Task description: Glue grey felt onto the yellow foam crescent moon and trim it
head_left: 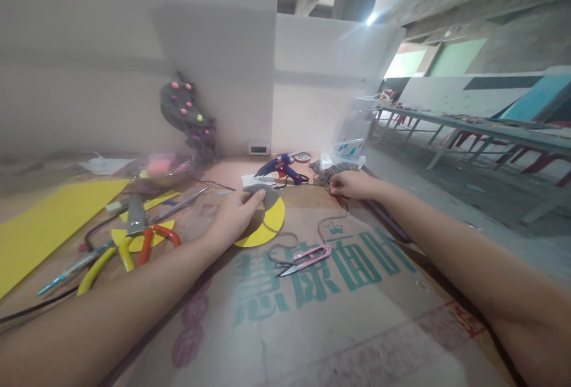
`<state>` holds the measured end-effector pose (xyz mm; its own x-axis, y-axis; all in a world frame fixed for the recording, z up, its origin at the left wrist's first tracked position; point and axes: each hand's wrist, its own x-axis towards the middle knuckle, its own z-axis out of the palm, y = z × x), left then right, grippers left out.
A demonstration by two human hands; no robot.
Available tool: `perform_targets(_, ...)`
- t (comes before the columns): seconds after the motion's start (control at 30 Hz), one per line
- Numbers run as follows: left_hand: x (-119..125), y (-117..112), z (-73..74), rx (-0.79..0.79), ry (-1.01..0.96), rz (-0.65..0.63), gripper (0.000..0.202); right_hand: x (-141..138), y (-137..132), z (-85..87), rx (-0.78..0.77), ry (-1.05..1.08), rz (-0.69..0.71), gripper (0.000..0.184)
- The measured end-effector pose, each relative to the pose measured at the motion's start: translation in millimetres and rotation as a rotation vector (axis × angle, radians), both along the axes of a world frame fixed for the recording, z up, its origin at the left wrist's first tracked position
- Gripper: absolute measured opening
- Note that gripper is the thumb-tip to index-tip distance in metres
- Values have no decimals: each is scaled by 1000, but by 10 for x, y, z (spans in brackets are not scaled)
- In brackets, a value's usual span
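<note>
My left hand (235,214) has its fingers closed on the edge of a yellow disc (275,213). Grey material, which looks like coiled cord, covers part of that disc. From it a loose grey cord (277,247) curves over the cardboard and past pink thread snips (314,254). Farther right, my right hand (353,185) is pinched at the near side of a bundle of grey cord (336,169); the cord appears to be between its fingertips. A dark blue glue gun (282,167) with a red light lies between and beyond both hands.
On the left lie scissors with red and yellow handles (145,245), a blue pen (75,269) and a yellow sheet (53,220). Behind stand a dark decorated piece with coloured balls (187,110) and a small display (259,148). A long table (450,120) is at the right.
</note>
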<state>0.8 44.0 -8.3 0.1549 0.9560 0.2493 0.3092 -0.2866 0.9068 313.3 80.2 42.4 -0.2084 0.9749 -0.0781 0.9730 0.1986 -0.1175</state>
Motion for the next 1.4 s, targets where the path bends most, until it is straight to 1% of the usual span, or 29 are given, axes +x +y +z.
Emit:
perform_targets(0.13,15,-12,14,4,-6,-7,44,-25,-18,67,3,168,3,20)
perform_targets(0.2,22,-19,24,-2,5,6,43,-36,-44,130,33,198,10,19)
perform_targets(0.27,25,-23,28,-11,13,16,42,-37,-68,182,73,171,0,18)
perform_targets(0.33,23,-18,22,-18,10,6,42,-22,-84,208,82,112,-17,23)
perform_targets(0.47,16,6,-8,-4,-4,-20,43,23,-87,164,-26,6,-20,44)
perform_targets(0.53,15,7,-14,8,6,-10,44,26,-79,112,-48,-30,-16,48)
perform_targets(0.6,18,-6,-3,11,12,-7,43,6,-75,62,-36,-52,-12,44)
perform_targets(0.73,26,-42,37,-8,28,-8,41,-89,-104,33,-26,-20,12,22)
perform_targets(0.83,24,-36,29,-19,39,-7,42,-169,-150,113,-39,101,24,18)
perform_targets(0.9,19,-17,6,-10,34,-22,44,-212,-186,204,-31,212,33,21)
perform_targets(0.93,17,-6,-6,-5,36,-25,45,-229,-205,253,-13,283,39,23)
perform_targets(1.0,17,11,-22,-6,41,-24,48,-259,-248,349,57,497,56,24)
perform_targets(1.07,20,17,-23,-21,30,-32,50,-283,-297,431,160,749,89,24)
perform_targets(1.13,25,12,-14,-36,9,-39,50,-304,-354,499,271,918,135,26)
perform_targets(1.2,28,1,-1,-38,12,-15,48,-326,-419,560,373,946,177,29)
perform_targets(1.3,30,-18,14,-27,29,25,46,-369,-543,657,497,913,249,26)
perform_targets(1.4,34,-28,23,-26,20,-1,45,-430,-708,764,576,881,370,22)
